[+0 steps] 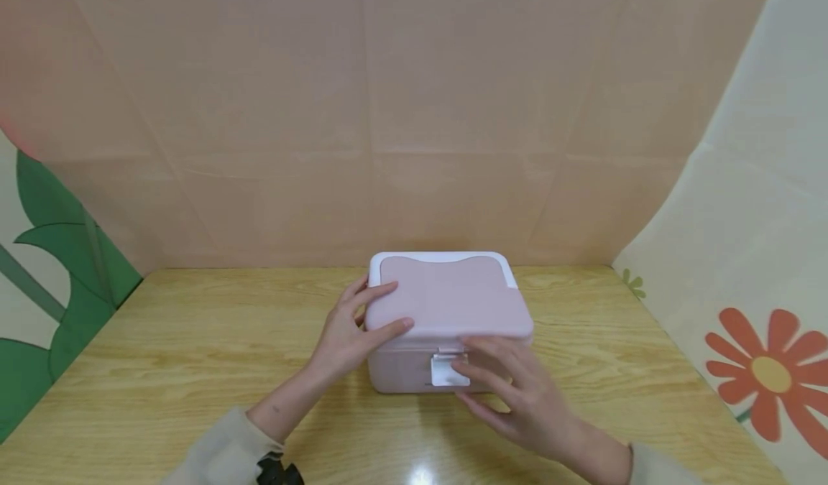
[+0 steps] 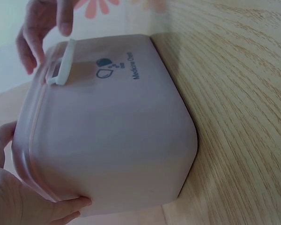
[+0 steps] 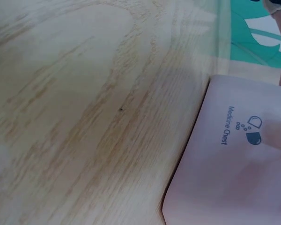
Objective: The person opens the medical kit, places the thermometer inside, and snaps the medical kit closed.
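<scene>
A pale pink medicine box [image 1: 456, 298] with a white-edged lid stands upright on the wooden table, lid down. Its white front latch [image 1: 445, 372] juts out from the front wall in the left wrist view. My left hand [image 1: 352, 333] rests on the box's left end, thumb and a finger on the lid, other fingers along the side. Around the latch my right hand [image 1: 527, 395] has its fingers spread, the fingertips close to the latch's right edge. "Medicine Chest" and a capsule picture [image 3: 252, 130] are printed on the front in the right wrist view.
The wooden table [image 1: 194, 341] runs back to a plain brownish cloth backdrop [image 1: 278, 111]. A cloth with green leaves [image 1: 84, 276] hangs at left, and one with an orange flower [image 1: 770, 373] at right. A dark band [image 1: 278, 468] is on my left wrist.
</scene>
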A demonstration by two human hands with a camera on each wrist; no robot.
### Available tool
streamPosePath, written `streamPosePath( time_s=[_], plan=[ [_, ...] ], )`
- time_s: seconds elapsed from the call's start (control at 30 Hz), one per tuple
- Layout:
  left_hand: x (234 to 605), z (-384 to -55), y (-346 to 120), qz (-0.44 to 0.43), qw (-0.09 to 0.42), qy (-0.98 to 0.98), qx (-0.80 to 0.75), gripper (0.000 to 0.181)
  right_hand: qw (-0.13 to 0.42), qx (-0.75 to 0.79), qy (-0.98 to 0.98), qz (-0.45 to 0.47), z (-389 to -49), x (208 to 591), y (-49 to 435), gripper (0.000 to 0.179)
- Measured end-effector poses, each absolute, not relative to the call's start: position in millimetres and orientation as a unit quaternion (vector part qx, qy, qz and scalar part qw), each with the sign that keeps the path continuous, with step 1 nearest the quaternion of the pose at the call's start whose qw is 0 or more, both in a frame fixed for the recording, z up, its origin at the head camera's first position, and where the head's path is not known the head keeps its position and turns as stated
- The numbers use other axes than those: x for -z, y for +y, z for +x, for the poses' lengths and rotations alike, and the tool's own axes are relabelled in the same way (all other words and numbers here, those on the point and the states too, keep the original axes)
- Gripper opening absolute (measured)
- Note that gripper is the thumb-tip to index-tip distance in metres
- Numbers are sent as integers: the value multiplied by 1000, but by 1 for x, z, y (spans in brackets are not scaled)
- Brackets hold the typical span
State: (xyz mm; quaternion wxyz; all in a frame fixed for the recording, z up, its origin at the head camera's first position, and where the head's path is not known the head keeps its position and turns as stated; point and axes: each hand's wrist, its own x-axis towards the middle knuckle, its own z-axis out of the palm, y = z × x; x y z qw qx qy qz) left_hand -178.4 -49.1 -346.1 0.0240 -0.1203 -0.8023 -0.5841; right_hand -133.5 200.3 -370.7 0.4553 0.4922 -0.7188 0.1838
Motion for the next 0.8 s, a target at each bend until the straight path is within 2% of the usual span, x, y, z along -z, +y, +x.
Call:
streamPosePath(
  time_s=[0.8],
  plan=[
    [347, -179, -48, -116, 20, -802, 585, 58, 455, -132, -741, 476, -135, 384, 202, 31]
  ],
)
